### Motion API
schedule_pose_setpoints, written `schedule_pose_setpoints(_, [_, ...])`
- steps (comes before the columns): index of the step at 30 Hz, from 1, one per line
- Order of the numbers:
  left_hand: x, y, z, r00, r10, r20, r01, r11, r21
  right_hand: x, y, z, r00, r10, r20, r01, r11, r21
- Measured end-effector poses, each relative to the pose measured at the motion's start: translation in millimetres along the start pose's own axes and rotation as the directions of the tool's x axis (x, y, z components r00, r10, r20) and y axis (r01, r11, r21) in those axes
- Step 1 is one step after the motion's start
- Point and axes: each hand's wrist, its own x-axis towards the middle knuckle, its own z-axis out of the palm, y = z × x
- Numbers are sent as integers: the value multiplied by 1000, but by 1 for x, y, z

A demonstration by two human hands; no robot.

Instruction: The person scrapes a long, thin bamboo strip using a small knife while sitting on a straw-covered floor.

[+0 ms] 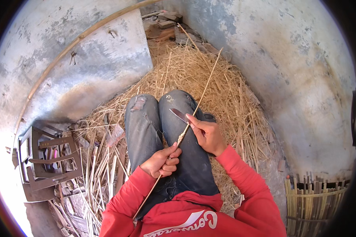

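A long thin bamboo strip [208, 86] slants across my lap, from near my left elbow up to the far right. My left hand [162, 160] is closed around its lower part, over my thighs. Farther up the strip, my right hand [205, 135] grips a knife [178, 114] whose dark blade points to the left. Its handle is hidden in my fingers, and the blade's base lies against the strip by my thumb. A pale curled shaving [180, 138] clings to the strip between my two hands.
Straw-like shavings [201, 73] cover the floor ahead and around my legs, with split strips [101, 177] at the left. A brown frame-like stand [51, 162] is on the left, a slatted bamboo basket [314, 201] at lower right. A bamboo pole [59, 59] curves along the left wall.
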Motion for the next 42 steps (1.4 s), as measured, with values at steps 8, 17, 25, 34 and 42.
schedule_pose_setpoints(8, [1, 0, -5, 998, -23, 64, 30, 995, -100, -18, -29, 2, 995, 81, 55, -85, 994, 75])
schedule_pose_setpoints(17, [5, -1, 9, 997, 75, -34, -70, 990, 124, -19, -11, -13, 841, 526, 129, -478, 609, 632])
schedule_pose_setpoints(25, [5, -10, 23, 964, 190, -184, -136, 953, 271, -6, -36, 2, 951, 301, -76, -260, 905, 338])
schedule_pose_setpoints(34, [3, -17, 23, 964, 185, -191, -132, 956, 262, -19, -56, -13, 886, 444, 134, -447, 741, 501])
schedule_pose_setpoints(42, [0, -8, 22, 924, 294, -244, -205, 920, 334, -28, -24, -69, 916, 188, -354, -286, 925, -250])
